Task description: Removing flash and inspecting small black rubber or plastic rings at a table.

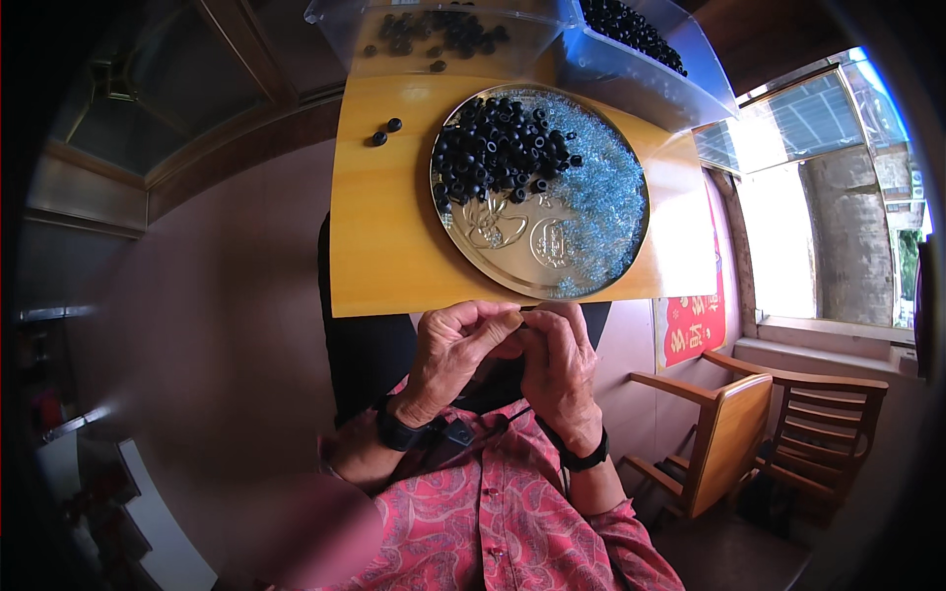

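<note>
Just off the table's near edge, my left hand [455, 353] and my right hand [560, 362] meet fingertip to fingertip. Both are closed in a pinch; whatever sits between the fingers is hidden or too small to make out. Beyond them a round shiny metal tray [488, 258] with embossed patterns lies on the yellow table [379, 227]. Small black hollow caps [498, 148] are heaped on its far left part. Tiny clear-blue pieces [603, 202] spread along its right side. Left of the tray, a few loose black caps [380, 139] rest on the tabletop.
At the table's far side stand a clear plastic bin [532, 59] and a bluish translucent bin [616, 67], with black caps showing in or through them. Wooden chairs [729, 443] stand to the right, near a red poster [695, 330] and a bright window [788, 212].
</note>
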A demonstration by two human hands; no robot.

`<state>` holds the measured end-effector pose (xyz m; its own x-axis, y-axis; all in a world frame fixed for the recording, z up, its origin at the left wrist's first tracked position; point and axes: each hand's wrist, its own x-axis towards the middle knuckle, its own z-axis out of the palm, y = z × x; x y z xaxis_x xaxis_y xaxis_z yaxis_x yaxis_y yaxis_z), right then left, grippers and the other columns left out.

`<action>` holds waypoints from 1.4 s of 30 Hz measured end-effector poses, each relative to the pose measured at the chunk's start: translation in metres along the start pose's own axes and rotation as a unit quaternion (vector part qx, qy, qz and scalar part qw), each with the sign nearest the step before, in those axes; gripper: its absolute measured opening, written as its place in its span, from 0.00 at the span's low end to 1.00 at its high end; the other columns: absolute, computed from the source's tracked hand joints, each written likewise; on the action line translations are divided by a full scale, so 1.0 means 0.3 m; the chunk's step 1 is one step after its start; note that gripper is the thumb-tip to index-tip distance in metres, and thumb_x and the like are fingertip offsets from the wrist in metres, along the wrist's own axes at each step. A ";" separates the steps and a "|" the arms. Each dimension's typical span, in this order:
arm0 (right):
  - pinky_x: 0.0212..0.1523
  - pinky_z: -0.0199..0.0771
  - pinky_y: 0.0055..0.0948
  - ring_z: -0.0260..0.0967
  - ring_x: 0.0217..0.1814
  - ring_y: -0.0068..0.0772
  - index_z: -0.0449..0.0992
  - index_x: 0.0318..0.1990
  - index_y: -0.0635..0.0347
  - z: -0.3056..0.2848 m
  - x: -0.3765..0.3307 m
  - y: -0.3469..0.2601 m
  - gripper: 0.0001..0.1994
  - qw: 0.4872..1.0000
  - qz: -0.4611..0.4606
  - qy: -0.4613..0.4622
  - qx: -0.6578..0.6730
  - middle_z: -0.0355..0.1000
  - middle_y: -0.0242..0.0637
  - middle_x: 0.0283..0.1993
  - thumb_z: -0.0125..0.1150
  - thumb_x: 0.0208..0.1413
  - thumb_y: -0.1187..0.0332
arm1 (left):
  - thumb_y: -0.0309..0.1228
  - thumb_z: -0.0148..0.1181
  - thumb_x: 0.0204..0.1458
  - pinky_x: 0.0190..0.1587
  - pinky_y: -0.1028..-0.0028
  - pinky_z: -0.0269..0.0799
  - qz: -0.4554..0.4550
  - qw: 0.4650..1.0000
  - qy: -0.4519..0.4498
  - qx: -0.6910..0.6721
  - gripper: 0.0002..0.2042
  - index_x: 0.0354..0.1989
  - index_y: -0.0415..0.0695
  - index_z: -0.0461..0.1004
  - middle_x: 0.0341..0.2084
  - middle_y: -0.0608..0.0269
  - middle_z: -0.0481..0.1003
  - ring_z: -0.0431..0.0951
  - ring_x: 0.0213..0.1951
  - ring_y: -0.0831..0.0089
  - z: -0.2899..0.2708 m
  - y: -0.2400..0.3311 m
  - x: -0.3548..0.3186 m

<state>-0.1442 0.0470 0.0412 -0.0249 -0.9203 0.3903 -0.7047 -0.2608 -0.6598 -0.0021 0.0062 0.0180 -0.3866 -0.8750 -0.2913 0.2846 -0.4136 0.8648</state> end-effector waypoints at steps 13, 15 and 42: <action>0.32 0.74 0.42 0.70 0.36 0.52 0.67 0.46 0.65 0.024 -0.027 -0.051 0.19 0.999 0.030 0.007 -0.019 0.66 0.48 0.39 0.60 0.44 0.84 | 0.29 0.63 0.57 0.38 0.80 0.78 0.020 0.998 -0.042 0.037 0.13 0.45 0.33 0.77 0.33 0.59 0.80 0.79 0.34 0.79 -0.011 0.001 -0.008; 0.33 0.75 0.41 0.71 0.37 0.51 0.68 0.47 0.64 0.025 -0.025 -0.055 0.19 0.999 0.030 0.015 -0.004 0.67 0.48 0.40 0.60 0.46 0.84 | 0.29 0.62 0.58 0.38 0.80 0.78 0.039 0.996 -0.043 0.061 0.12 0.46 0.34 0.77 0.33 0.60 0.80 0.79 0.34 0.79 -0.018 -0.002 -0.006; 0.61 0.60 0.34 0.62 0.61 0.38 0.54 0.66 0.68 0.077 0.041 -0.136 0.38 0.907 0.235 -0.104 0.333 0.64 0.48 0.58 0.63 0.57 0.53 | 0.34 0.58 0.61 0.37 0.82 0.69 0.040 0.965 -0.095 -0.242 0.15 0.49 0.35 0.74 0.34 0.65 0.74 0.71 0.32 0.83 -0.036 0.053 -0.035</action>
<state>-0.0994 0.0396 0.0582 -0.0285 -0.9925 -0.1185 -0.0646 0.1202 -0.9906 0.0161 0.0061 0.0303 -0.4873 -0.8660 -0.1121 0.6782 -0.4562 0.5761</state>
